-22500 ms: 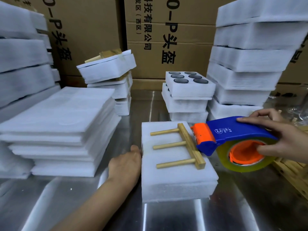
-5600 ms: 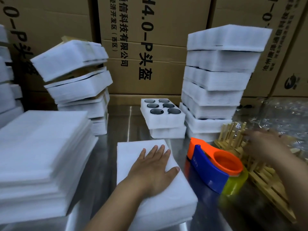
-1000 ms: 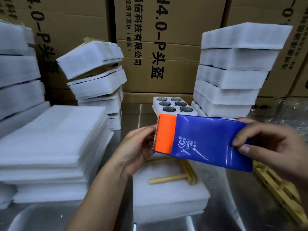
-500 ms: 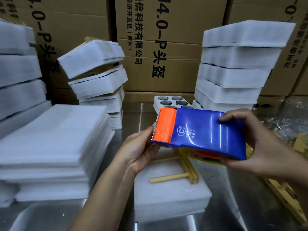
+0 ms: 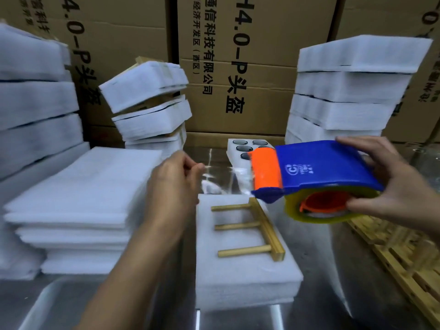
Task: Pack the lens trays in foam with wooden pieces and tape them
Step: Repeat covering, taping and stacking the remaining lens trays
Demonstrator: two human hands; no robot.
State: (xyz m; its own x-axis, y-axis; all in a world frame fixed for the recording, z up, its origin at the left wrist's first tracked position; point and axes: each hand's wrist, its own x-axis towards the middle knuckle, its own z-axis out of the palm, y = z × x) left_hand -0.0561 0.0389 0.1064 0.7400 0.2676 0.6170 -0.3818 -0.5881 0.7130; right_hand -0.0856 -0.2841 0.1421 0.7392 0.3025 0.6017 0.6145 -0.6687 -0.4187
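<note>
Half a second ago our left hand (image 5: 173,184) was at the orange cutter end of the tape dispenser (image 5: 319,167). It has since drawn away to the left while the dispenser went right, so a clear tape strip (image 5: 226,177) now stretches between them.

Behind everything stands a wall of cardboard boxes (image 5: 238,67). Against it rises a tall foam stack (image 5: 352,91) on the right. The leaning stack of packs (image 5: 147,103) further left shows wood between its layers, so we take it for finished work set aside. The flat foam sheets (image 5: 83,194) lie close at our left, handy as covers, we judge.

On the steel bench (image 5: 321,270) the foam pack (image 5: 245,270) sits straight before us, below the stretched tape. An open lens tray (image 5: 245,148) waits behind it.

Our right hand (image 5: 390,186) grips the dispenser, fingers over the blue cover and thumb under the roll. The wooden piece (image 5: 262,225) lies flat on the pack, its three pegs pointing left, not yet taped. The left hand's thumb and fingertips pinch the strip's free end, which keeps it taut so it cannot fold on itself.
</note>
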